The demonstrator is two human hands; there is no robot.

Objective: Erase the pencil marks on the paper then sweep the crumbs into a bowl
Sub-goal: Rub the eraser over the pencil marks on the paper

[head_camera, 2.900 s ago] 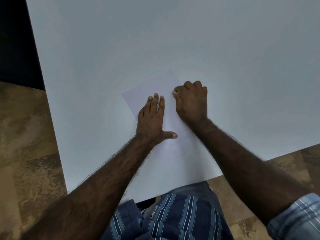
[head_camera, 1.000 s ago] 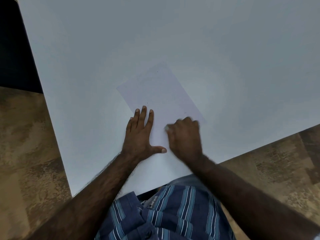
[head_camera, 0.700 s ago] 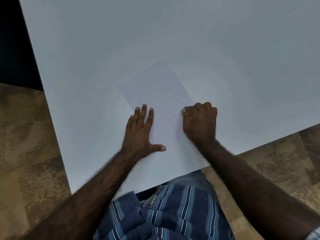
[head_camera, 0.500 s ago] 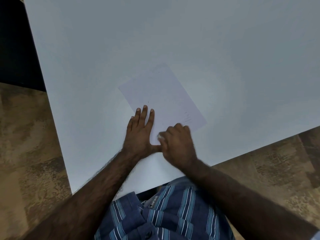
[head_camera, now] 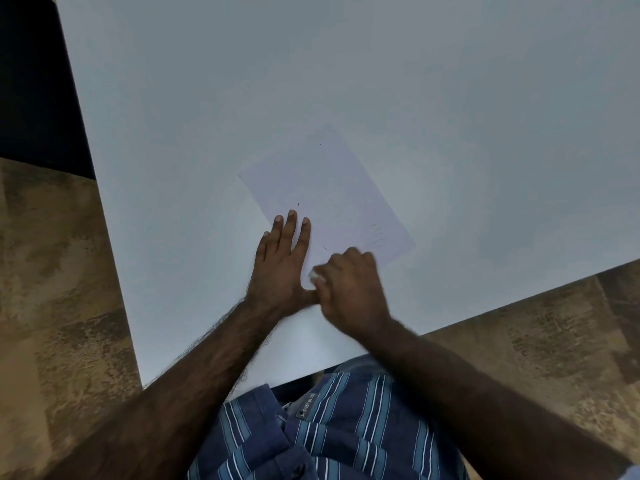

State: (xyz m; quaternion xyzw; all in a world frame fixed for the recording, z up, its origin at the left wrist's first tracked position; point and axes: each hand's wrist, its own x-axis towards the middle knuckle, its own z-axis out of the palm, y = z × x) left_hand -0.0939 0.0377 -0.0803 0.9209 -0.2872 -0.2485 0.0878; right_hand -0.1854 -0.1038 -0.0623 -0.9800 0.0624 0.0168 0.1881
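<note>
A pale sheet of paper (head_camera: pixel 329 188) lies slanted on the white table (head_camera: pixel 381 81), with faint pencil marks near its right corner. My left hand (head_camera: pixel 282 263) lies flat on the paper's near left part, fingers spread and thumb out to the right. My right hand (head_camera: pixel 349 289) is curled into a fist on the paper just right of that thumb. It pinches a small white eraser (head_camera: pixel 314 276) at its fingertips. The hand is motion-blurred. A few tiny dark crumbs dot the paper. No bowl is in view.
The table's left edge runs diagonally beside a brown patterned floor (head_camera: pixel 52 306) and a dark area at top left. The near edge lies just above my striped blue clothing (head_camera: pixel 329 427). More brown floor shows at lower right.
My right hand has been rubbing back and forth over the paper, from its right side to beside my left thumb. My left hand has stayed pressed on the sheet.
</note>
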